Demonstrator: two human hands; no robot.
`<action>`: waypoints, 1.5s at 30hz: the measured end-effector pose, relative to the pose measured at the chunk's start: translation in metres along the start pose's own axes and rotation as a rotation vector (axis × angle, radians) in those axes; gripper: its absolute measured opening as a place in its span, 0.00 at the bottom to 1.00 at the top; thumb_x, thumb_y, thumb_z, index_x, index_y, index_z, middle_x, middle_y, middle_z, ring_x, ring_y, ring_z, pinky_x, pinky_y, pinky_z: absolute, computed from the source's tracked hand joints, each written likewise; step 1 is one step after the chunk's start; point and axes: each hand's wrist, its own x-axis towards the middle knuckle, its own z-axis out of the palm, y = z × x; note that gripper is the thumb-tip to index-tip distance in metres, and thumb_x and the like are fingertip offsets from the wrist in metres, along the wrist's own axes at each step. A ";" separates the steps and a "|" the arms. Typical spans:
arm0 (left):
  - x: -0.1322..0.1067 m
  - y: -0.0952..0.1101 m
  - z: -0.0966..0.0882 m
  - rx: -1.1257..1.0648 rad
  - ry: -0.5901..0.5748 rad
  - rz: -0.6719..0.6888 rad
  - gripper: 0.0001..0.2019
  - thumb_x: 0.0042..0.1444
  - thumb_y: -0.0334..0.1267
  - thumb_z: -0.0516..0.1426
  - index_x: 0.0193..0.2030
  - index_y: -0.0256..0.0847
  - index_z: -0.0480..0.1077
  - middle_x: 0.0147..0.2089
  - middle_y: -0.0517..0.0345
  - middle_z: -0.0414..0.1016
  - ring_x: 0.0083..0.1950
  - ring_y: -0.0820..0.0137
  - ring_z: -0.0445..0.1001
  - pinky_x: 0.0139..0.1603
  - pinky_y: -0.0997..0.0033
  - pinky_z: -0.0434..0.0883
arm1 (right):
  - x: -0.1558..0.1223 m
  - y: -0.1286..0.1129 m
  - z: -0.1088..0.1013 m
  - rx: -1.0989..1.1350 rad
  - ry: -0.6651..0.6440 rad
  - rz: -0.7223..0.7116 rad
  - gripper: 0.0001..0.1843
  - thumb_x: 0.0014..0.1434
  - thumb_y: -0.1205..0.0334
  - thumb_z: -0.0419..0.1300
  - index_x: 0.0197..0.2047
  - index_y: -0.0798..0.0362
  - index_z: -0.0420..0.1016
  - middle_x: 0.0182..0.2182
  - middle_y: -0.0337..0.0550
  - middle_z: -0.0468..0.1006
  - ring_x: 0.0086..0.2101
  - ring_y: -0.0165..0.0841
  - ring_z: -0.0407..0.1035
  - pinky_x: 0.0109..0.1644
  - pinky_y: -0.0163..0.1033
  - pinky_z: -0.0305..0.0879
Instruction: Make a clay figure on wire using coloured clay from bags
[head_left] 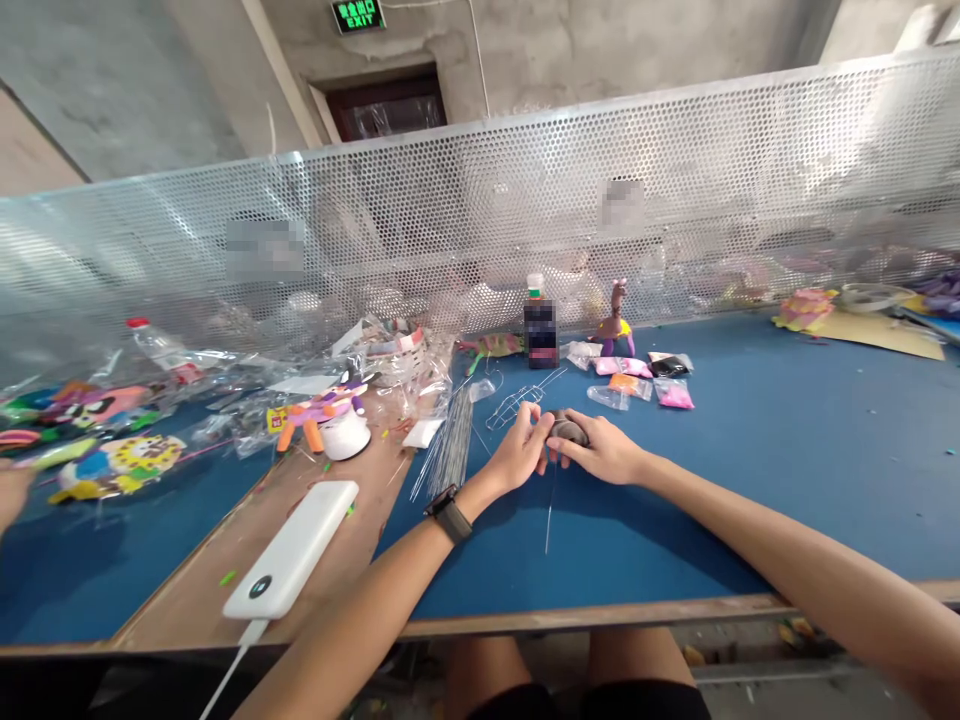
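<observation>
Both my hands meet over the blue table top (750, 470). My left hand (519, 452), with a dark watch on its wrist, and my right hand (602, 449) both pinch a small grey-brown lump of clay (568, 429) between their fingertips. A thin wire (550, 512) hangs or lies just below the lump, running toward me. A bent wire frame (517, 402) lies on the table just beyond my left hand, and a bundle of straight wires (450, 452) lies to its left.
Small bags of coloured clay (637, 378), a dark bottle (540, 328) and a purple clay figure (615, 325) stand beyond my hands. A white power bank (294, 548) lies on a brown board at left, with a white tape roll (345, 435), foam crafts and plastic bags. A perforated metal screen (675, 180) backs the table.
</observation>
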 end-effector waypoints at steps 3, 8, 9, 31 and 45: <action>0.000 0.001 -0.003 0.017 0.042 -0.005 0.26 0.67 0.68 0.47 0.50 0.45 0.51 0.27 0.70 0.68 0.19 0.75 0.66 0.22 0.77 0.62 | -0.002 -0.007 0.000 -0.033 -0.044 -0.002 0.20 0.72 0.42 0.54 0.39 0.49 0.74 0.25 0.39 0.82 0.28 0.35 0.75 0.36 0.37 0.65; -0.005 0.011 -0.004 0.027 -0.034 0.042 0.31 0.70 0.63 0.47 0.68 0.43 0.56 0.47 0.52 0.75 0.30 0.73 0.75 0.28 0.73 0.71 | -0.004 -0.003 0.001 0.252 -0.251 0.055 0.34 0.72 0.32 0.45 0.37 0.53 0.75 0.19 0.38 0.76 0.19 0.29 0.66 0.29 0.35 0.65; -0.006 0.013 -0.004 0.026 -0.075 0.046 0.31 0.70 0.63 0.46 0.70 0.43 0.58 0.50 0.50 0.75 0.32 0.72 0.76 0.30 0.72 0.72 | -0.003 -0.002 0.002 0.316 -0.278 0.086 0.37 0.71 0.30 0.44 0.35 0.54 0.76 0.18 0.39 0.75 0.18 0.29 0.65 0.27 0.35 0.64; -0.002 0.018 -0.003 0.518 0.088 0.178 0.12 0.68 0.47 0.55 0.36 0.42 0.66 0.26 0.63 0.68 0.26 0.71 0.64 0.31 0.71 0.56 | 0.015 0.025 -0.001 0.236 0.222 0.261 0.37 0.63 0.27 0.54 0.19 0.52 0.69 0.16 0.40 0.70 0.20 0.30 0.64 0.27 0.39 0.59; -0.013 0.025 0.001 0.532 -0.117 0.200 0.13 0.67 0.48 0.56 0.35 0.42 0.67 0.24 0.64 0.66 0.25 0.73 0.62 0.30 0.71 0.56 | 0.019 0.038 -0.014 0.155 0.375 0.270 0.34 0.64 0.29 0.51 0.29 0.52 0.74 0.24 0.41 0.76 0.28 0.33 0.68 0.34 0.37 0.63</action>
